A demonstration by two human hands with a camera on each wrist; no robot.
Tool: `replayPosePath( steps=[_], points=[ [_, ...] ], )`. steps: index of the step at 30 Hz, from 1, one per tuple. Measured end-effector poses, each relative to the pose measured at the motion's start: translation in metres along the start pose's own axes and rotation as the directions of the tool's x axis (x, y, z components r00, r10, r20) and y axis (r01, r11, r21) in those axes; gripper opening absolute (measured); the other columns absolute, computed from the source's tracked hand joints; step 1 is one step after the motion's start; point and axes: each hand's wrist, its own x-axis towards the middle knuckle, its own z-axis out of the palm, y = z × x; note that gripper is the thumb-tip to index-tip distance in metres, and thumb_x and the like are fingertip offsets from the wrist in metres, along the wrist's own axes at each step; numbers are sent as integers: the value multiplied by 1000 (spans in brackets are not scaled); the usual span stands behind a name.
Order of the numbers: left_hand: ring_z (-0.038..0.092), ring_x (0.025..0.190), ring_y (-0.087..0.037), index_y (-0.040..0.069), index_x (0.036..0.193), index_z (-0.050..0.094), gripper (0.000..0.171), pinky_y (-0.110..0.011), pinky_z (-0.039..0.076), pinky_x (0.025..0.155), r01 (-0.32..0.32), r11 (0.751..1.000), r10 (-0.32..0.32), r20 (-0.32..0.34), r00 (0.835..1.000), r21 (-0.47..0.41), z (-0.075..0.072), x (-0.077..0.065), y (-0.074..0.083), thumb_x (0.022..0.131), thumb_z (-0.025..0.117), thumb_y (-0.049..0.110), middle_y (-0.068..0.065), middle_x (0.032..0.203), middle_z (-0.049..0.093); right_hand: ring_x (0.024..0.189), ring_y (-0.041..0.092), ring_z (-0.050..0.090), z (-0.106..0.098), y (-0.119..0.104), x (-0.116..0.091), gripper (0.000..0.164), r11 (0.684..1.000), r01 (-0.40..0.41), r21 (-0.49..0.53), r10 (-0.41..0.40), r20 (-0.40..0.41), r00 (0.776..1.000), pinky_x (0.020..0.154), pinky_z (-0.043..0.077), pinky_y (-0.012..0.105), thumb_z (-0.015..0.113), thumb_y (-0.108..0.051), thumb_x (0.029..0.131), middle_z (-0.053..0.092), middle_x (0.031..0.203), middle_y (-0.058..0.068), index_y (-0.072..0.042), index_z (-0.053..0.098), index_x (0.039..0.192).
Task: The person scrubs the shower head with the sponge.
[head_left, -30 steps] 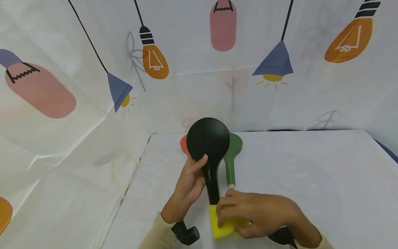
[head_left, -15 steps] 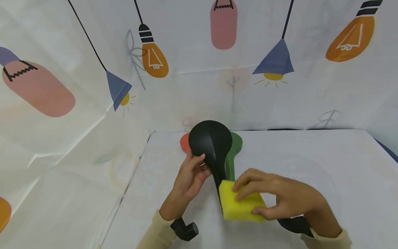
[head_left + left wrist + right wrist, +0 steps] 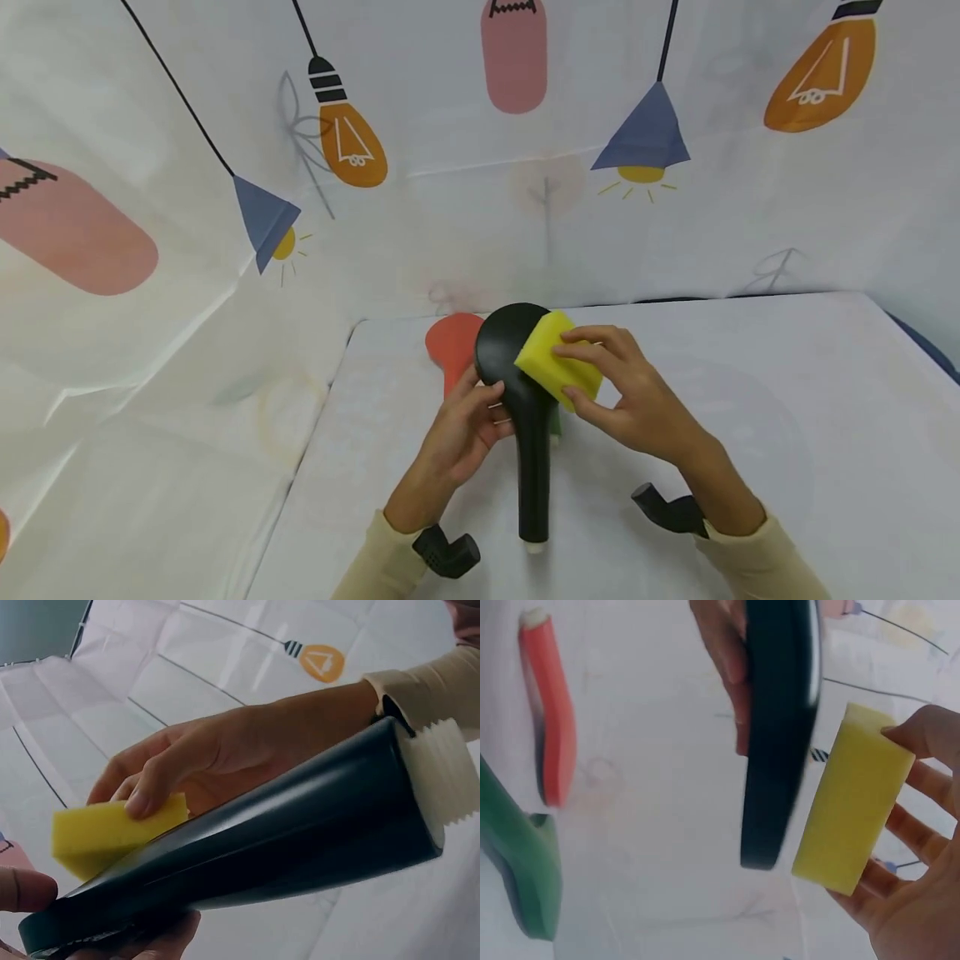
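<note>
In the head view my left hand [image 3: 461, 429] grips a black hand shower [image 3: 534, 475] just below its round head, thumb on the near face. Its handle points down toward me, and a white threaded end [image 3: 448, 774] shows in the left wrist view. My right hand [image 3: 648, 404] pinches a yellow sponge [image 3: 551, 362] between thumb and fingers. The sponge overlaps the right side of the round head in the head view. From the right wrist, the sponge [image 3: 855, 802] appears beside the black face, tilted along it.
Behind the black one lie a red hand shower [image 3: 456, 346] and a green hand shower [image 3: 556, 425], the latter mostly hidden. Both rest on the white table [image 3: 712, 467]. A white sheet [image 3: 450, 217] printed with lamps and bulbs hangs behind and to the left.
My right hand has carried the sponge from the lower handle up to the round head. The hand shower has shifted slightly right, its handle now uncovered. My left hand keeps its hold.
</note>
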Motion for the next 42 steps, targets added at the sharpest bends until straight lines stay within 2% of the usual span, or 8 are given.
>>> replayPosePath(
  steps=[7, 12, 15, 20, 29, 34, 38, 42],
  points=[
    [69, 85, -17, 19, 153, 33, 50, -32, 59, 84, 6, 1000, -7, 32, 999, 13, -2, -1, 0, 104, 43, 16, -1, 101, 69, 127, 21, 44, 10, -1, 2, 47, 996, 15, -92, -12, 40, 999, 102, 40, 14, 72, -18, 87, 52, 139, 5, -18, 61, 133],
    [69, 87, -17, 19, 154, 31, 51, -30, 59, 82, -9, 1000, 9, 48, 999, 4, -2, -2, 1, 105, 46, 18, -1, 104, 67, 123, 23, 47, 13, -2, 2, 39, 993, 75, -87, -73, 28, 997, 100, 40, 13, 64, -25, 93, 55, 135, 8, -15, 63, 130],
    [71, 88, -16, 17, 153, 31, 51, -30, 60, 83, -15, 1000, 15, 59, 998, 2, -2, -3, 1, 105, 49, 19, -2, 104, 68, 122, 23, 47, 15, -2, 1, 40, 993, 88, -84, -86, 20, 996, 100, 39, 12, 65, -21, 89, 56, 133, 9, -14, 64, 128],
    [74, 91, -17, 13, 153, 29, 54, -32, 60, 86, -22, 1000, 21, 65, 998, 19, -2, -3, 1, 105, 52, 20, -4, 108, 70, 122, 21, 47, 17, -4, 0, 45, 995, 59, -85, -56, 34, 998, 102, 38, 9, 69, -13, 81, 55, 134, 8, -14, 64, 126],
    [74, 92, -17, 9, 153, 28, 53, -34, 61, 84, -3, 999, 3, 5, 1000, 35, -2, -2, 3, 106, 49, 22, -6, 113, 69, 120, 19, 48, 21, -10, -1, 44, 993, 51, -102, -44, 74, 996, 99, 41, 12, 69, -11, 80, 56, 132, 4, -14, 65, 123],
    [71, 82, -15, 9, 151, 31, 51, -31, 61, 81, 14, 999, -12, -43, 999, 46, -3, -1, 4, 106, 49, 22, -6, 113, 68, 120, 18, 48, 24, -13, -2, 46, 991, 68, -114, -56, 104, 993, 98, 44, 14, 70, -10, 79, 57, 131, 3, -16, 66, 124],
    [62, 74, -13, 8, 149, 34, 48, -27, 60, 79, 23, 997, -17, -88, 996, 68, -5, 1, 4, 106, 48, 22, -6, 111, 64, 118, 18, 50, 26, -15, -1, 47, 990, 88, -108, -75, 117, 990, 95, 48, 17, 71, -8, 76, 58, 129, 3, -17, 67, 122],
    [69, 82, -14, 7, 147, 37, 43, -30, 60, 83, 23, 997, -12, -128, 992, 80, -7, 3, 4, 107, 45, 22, -9, 116, 60, 117, 17, 50, 29, -17, -1, 45, 990, 108, -96, -95, 134, 986, 92, 49, 15, 72, -7, 76, 58, 128, 2, -17, 68, 119]
  ],
)
